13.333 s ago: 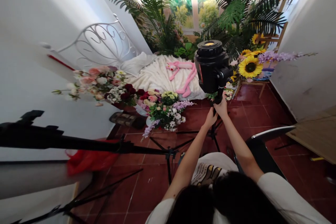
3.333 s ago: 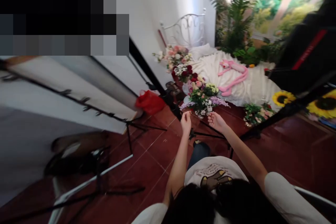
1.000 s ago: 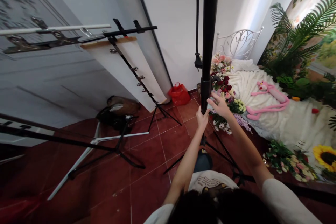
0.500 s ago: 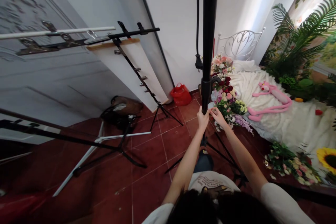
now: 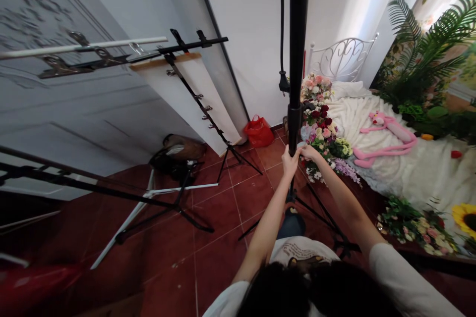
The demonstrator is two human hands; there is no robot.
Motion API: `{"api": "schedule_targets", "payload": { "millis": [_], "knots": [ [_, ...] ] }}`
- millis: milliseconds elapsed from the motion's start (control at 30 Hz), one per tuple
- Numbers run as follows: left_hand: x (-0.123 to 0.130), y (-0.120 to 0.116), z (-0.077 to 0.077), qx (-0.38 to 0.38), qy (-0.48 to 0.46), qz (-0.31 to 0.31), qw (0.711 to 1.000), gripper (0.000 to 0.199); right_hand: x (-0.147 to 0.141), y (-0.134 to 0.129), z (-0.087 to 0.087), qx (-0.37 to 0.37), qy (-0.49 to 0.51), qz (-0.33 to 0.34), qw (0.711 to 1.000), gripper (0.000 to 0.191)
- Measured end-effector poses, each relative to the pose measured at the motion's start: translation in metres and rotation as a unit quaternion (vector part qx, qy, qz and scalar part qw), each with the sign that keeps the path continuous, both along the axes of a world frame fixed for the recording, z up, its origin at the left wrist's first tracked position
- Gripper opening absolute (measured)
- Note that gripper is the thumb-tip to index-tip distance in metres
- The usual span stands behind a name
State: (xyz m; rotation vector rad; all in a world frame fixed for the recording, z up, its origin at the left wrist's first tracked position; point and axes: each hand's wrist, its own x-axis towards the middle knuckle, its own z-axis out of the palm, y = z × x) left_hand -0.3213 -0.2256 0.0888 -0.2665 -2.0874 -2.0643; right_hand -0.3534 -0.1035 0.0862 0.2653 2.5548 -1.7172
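Your left hand (image 5: 290, 162) has its fingers wrapped around the thick black metal upright pole (image 5: 295, 131), which stands directly in front of you. Your right hand (image 5: 309, 152) is at the pole's right side, fingers bent and drawn close together; whether they grip anything is too small to tell. A black cable with a plug (image 5: 284, 80) hangs just left of the pole. To the right, a long-limbed pink plush toy (image 5: 396, 133) lies on a cream blanket (image 5: 416, 176), beside colourful flower bunches (image 5: 323, 129).
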Motion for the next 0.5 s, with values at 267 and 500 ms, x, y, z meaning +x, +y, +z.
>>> {"api": "schedule_targets", "payload": {
  "millis": [267, 500],
  "knots": [
    [0.047, -0.017, -0.079, -0.092, 0.04, 0.091, 0.991, 0.046, 0.127, 0.028, -0.033, -0.261, -0.074, -0.123, 0.955, 0.027],
    [0.133, 0.019, -0.173, -0.119, -0.082, -0.125, 0.982, 0.03, 0.29, 0.057, -0.101, -0.342, -0.106, -0.338, 0.87, 0.017]
  ]
}}
